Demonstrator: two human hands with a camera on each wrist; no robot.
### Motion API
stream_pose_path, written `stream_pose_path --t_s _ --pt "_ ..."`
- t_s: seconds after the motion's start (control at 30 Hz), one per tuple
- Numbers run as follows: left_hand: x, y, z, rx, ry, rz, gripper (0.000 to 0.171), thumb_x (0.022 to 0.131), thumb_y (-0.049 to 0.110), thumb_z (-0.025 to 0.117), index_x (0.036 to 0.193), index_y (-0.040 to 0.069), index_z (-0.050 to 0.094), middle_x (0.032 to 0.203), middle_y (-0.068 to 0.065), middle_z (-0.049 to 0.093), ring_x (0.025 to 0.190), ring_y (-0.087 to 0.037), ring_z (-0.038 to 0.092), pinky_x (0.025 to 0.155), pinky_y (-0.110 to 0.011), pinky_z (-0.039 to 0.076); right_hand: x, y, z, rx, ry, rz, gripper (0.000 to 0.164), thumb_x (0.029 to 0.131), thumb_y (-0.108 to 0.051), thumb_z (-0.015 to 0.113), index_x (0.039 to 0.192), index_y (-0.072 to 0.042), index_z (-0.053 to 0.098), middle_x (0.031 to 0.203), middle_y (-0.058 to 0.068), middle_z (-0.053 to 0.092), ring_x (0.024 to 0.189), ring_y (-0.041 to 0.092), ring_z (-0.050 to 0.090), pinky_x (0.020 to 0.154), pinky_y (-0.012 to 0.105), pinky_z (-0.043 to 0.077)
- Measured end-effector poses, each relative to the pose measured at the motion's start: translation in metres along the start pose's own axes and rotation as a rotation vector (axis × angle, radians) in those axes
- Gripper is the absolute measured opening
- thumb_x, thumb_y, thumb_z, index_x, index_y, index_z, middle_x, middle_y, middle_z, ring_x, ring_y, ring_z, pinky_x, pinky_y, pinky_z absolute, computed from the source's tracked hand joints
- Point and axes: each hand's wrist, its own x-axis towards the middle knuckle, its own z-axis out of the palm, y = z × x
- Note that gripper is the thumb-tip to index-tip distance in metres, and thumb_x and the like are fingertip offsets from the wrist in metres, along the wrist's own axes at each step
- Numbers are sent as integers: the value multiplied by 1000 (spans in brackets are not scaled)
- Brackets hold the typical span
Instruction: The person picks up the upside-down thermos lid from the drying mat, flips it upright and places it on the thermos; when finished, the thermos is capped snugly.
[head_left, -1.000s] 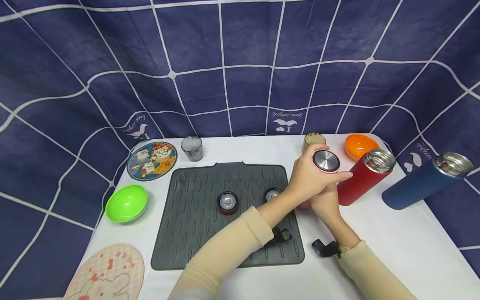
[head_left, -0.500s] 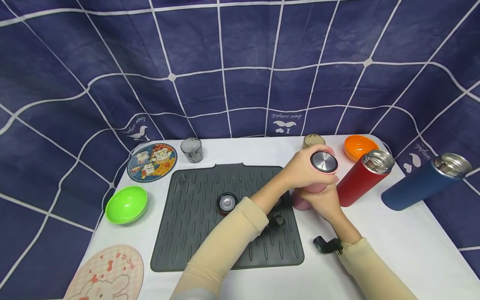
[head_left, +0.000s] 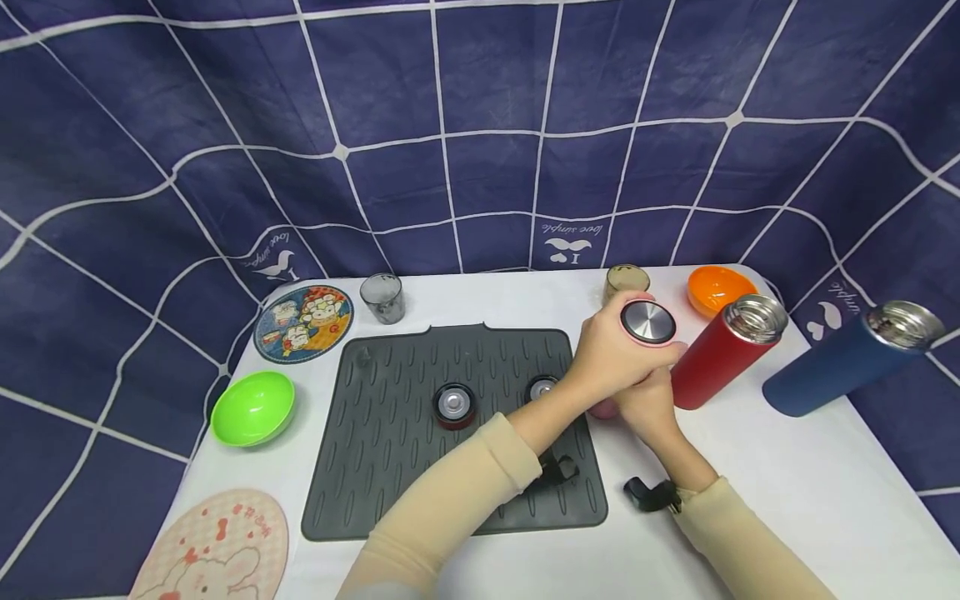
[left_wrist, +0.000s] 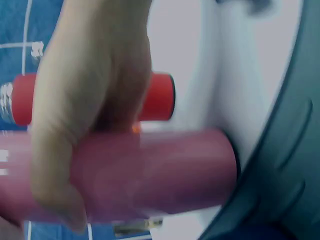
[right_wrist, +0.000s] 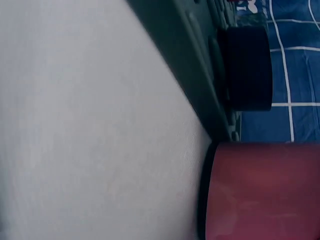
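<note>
In the head view, a pink insulated bottle (head_left: 603, 408) stands on the white table at the right edge of the dark mat. My left hand (head_left: 611, 354) grips its top around the pink lid (head_left: 648, 322), which has a round brushed-metal face. Below it my right hand (head_left: 651, 408) holds the bottle's body. In the left wrist view, the right hand (left_wrist: 75, 110) wraps the pink body with the thumb across the near side. The bottle's base meets the table beside the mat in the right wrist view. Much of the bottle is hidden by both hands.
A red bottle (head_left: 712, 358) and a blue bottle (head_left: 832, 371), both lidless, stand on the right. Two lids (head_left: 454, 405) sit on the mat (head_left: 390, 467). An orange bowl (head_left: 716, 287), green bowl (head_left: 253, 408), two glasses (head_left: 384, 298) and two round placemats (head_left: 303, 323) surround them.
My left hand and wrist swing left around the bottle's top, then return near their earlier position. The lid shifts slightly left. The right hand keeps hold of the body.
</note>
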Motion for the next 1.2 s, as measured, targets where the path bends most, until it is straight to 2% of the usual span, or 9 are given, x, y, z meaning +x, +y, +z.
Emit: stream_pose_path --t_s 0.13,0.37,0.63,0.87,0.9,0.97,1.07,1.13,1.2 --pt "6 -6 -6 -10 -91 20 58 65 33 83 116 24 57 94 10 67 79 3 60 70 -10 48 1 -4 -2 60 -43 26 64 67 7 77 124 1 48 104 -23 57 96 -2 55 85 11 44" --pt "13 -11 -11 -55 -197 44 61 65 28 84 118 22 56 101 9 66 84 4 59 76 -10 48 4 -3 -5 108 -104 20 72 68 6 77 131 -6 43 115 -12 55 102 4 55 88 12 45" --pt "21 -14 -17 -123 -339 12 60 64 25 85 117 22 57 102 7 64 87 0 59 79 -13 49 3 -5 -5 65 -112 70 68 69 5 76 127 -4 43 108 -16 55 95 4 55 83 13 46" --pt "29 -17 -21 -151 -447 43 59 65 22 84 117 18 56 100 3 64 89 -3 59 81 -14 49 2 -5 -3 32 -103 112 62 70 3 76 123 -2 46 104 -18 54 93 4 54 80 13 46" --pt "28 -16 -20 -158 -444 46 59 66 20 84 117 17 56 100 2 64 89 -3 59 82 -14 49 2 -5 -3 42 -105 114 62 70 3 76 123 -3 46 104 -18 54 93 4 54 80 13 46" --pt "23 -15 -18 -160 -396 32 60 65 19 85 118 18 55 103 3 63 90 -2 58 82 -13 48 2 -4 -3 64 -116 98 65 69 5 76 126 -3 44 107 -17 54 95 4 54 83 13 46" --pt "10 -9 -10 -125 -225 -2 68 64 27 87 121 20 51 108 8 61 92 0 58 82 -13 47 1 -3 -4 61 -102 39 61 70 7 74 124 0 46 106 -19 55 95 1 54 84 11 44" --pt "1 -5 -3 -84 -99 -27 73 62 37 87 123 23 49 109 12 59 93 2 57 81 -12 47 1 -3 -4 46 -91 -14 53 72 8 72 119 3 48 102 -20 56 93 -1 54 83 11 42" --pt "-4 -2 1 -29 -6 -26 73 63 42 85 123 24 49 106 14 61 91 2 58 77 -11 47 2 -3 -4 21 -70 -47 43 73 8 70 111 5 52 95 -22 57 88 -3 54 79 11 42"
